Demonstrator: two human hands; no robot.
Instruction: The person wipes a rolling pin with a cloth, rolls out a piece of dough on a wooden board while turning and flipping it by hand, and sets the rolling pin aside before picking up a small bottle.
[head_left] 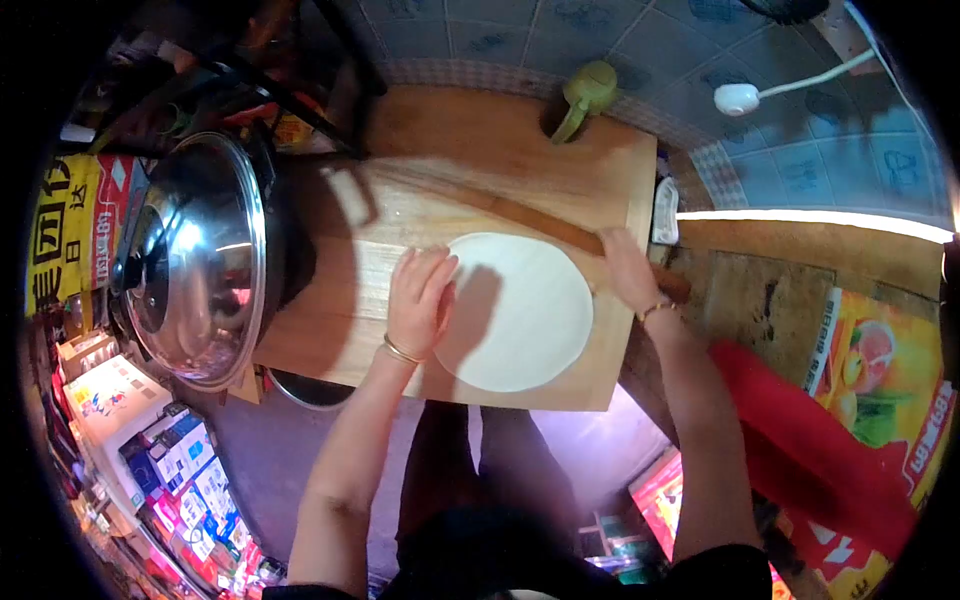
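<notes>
A round, flat white sheet of dough [515, 315] lies on the wooden board [400, 130]. Behind it, a long wooden rolling pin [540, 218] slants from the upper left down to the right. My right hand [630, 270] is closed on the pin near its right end. Over the dough's left edge is my left hand [422, 300], its fingers close together and slightly bent, apart from the pin; no object shows in it. It casts a shadow on the dough.
A large pot with a glass lid [195, 260] stands at the left. A green mug [588, 95] is at the board's back edge, by the tiled wall. Right of the board lie a red cloth [800, 440] and a printed yellow bag [880, 370]. Boxes [190, 470] are at the lower left.
</notes>
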